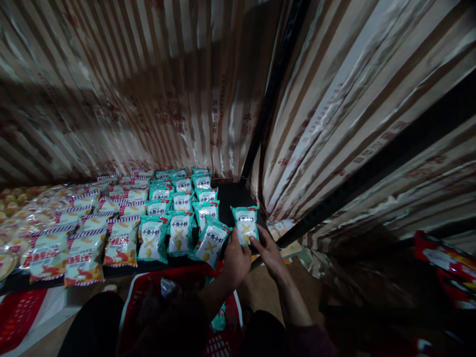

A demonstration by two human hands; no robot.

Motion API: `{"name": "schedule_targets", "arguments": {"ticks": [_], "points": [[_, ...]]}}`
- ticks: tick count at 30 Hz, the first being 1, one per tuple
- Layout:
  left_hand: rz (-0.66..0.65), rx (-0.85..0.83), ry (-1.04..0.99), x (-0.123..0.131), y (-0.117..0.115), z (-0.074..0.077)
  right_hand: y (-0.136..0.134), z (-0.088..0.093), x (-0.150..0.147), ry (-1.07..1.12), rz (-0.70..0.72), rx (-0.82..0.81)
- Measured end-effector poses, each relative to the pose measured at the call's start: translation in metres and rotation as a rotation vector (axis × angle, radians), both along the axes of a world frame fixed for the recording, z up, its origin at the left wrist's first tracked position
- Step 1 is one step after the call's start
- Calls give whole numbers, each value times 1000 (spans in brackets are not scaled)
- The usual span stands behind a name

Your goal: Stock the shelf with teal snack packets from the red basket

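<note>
A teal and white snack bag (pixel 245 225) is held upright between my two hands, over the right front end of a black shelf (pixel 227 201). My left hand (pixel 237 258) grips its lower left side, and my right hand (pixel 270 251) has its thumb on the lower right front. Just left of my left hand, a similar teal bag (pixel 210 244) leans at the front of the shelf. More teal bags (pixel 182 202) stand in rows behind and beside it.
Left along the shelf are orange and white snack bags (pixel 122 241) and clear-wrapped items (pixel 33 218). Below sits a red basket (pixel 126 317) with bags inside. A black post (pixel 275 84) rises at the shelf's back corner, before striped curtains (pixel 167 99). Red packages (pixel 442 263) are at right.
</note>
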State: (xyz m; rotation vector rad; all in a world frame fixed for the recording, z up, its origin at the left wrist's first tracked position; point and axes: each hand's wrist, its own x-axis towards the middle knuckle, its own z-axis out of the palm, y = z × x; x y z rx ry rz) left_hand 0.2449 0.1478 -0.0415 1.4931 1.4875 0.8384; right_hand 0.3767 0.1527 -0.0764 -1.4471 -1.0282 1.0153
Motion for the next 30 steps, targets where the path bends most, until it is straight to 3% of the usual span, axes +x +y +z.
{"name": "schedule_targets", "arguments": {"ticks": [8, 17, 23, 30], "points": [[1, -8, -62, 6, 9, 6, 28, -4, 1, -59, 24, 60], [-22, -47, -72, 11, 26, 19, 52, 7, -1, -82, 67, 93], [21, -25, -97, 19, 44, 15, 76, 9, -4, -121, 60, 106], [84, 2, -74, 25, 70, 6, 106, 0, -5, -80, 39, 111]]}}
